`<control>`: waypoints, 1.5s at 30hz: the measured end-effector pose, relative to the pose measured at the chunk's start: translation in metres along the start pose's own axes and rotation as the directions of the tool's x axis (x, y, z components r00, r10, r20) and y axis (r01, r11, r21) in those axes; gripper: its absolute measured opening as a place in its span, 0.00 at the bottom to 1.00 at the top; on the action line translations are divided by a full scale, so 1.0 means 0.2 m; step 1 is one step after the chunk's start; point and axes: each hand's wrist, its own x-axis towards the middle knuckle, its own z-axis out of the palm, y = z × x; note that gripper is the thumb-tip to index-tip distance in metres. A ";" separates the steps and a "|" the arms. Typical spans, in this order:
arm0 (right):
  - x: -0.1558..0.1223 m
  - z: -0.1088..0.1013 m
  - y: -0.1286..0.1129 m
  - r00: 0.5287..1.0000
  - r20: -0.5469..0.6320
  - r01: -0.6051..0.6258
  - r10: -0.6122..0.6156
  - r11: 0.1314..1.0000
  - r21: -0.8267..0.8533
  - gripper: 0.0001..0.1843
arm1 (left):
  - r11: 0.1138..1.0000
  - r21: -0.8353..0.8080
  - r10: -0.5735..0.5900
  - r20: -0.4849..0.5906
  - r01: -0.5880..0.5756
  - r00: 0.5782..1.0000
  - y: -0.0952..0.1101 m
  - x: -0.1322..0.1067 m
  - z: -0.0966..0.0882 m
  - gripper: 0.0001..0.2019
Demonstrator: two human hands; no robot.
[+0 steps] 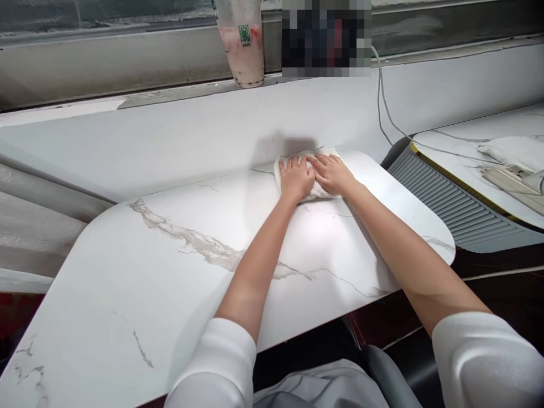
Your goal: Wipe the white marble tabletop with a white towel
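Note:
A white cloth lies at the far edge of a white marble-patterned table, close to the wall. My left hand and my right hand rest side by side on top of it, palms down, fingers stretched out flat and pointing away from me. The hands touch each other and cover most of the cloth. Both arms reach forward across the table.
A plastic cup with a pink-and-white drink stands on the window ledge at the back. A white cable runs down to a second marble table on the right, which carries a power strip and another white cloth.

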 end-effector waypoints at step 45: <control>-0.31 -0.06 0.27 0.995 -0.083 -0.058 0.061 0.998 0.039 0.30 | 0.995 -0.084 0.068 0.068 -0.062 0.995 0.34 -0.06 0.10 0.27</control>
